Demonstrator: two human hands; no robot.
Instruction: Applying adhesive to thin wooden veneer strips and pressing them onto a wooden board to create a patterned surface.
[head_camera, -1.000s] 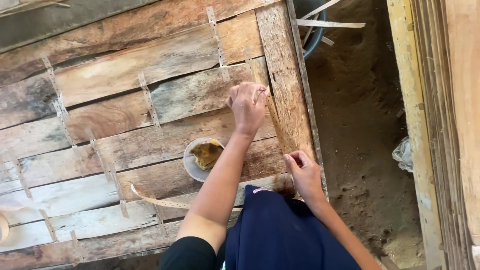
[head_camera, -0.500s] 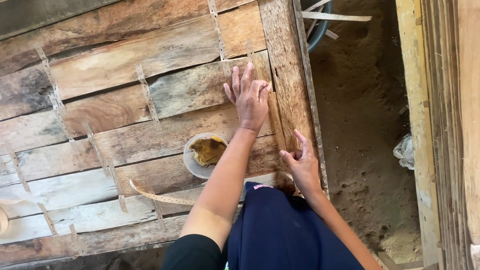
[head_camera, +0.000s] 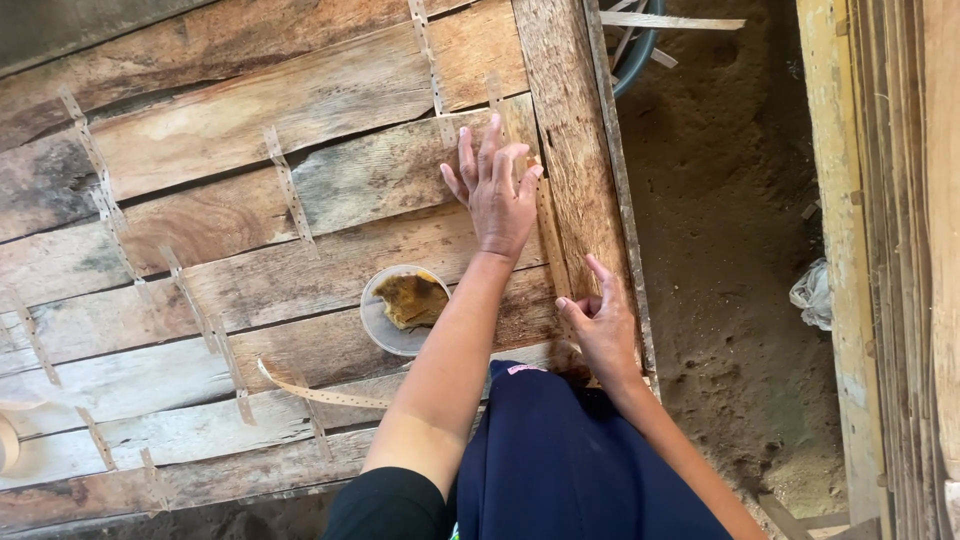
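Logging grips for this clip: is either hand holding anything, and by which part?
Nothing is gripped. The left hand presses flat on a thin strip on the wooden panel; the right hand pins its lower end.

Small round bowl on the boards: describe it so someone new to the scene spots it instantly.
Start at the big panel of weathered wooden boards patched with thin strips. Follow the person's left forearm down from the left hand pressed flat near the panel's right edge. Just left of that forearm sits the small round bowl, the only round container there, holding a yellow-brown lump.
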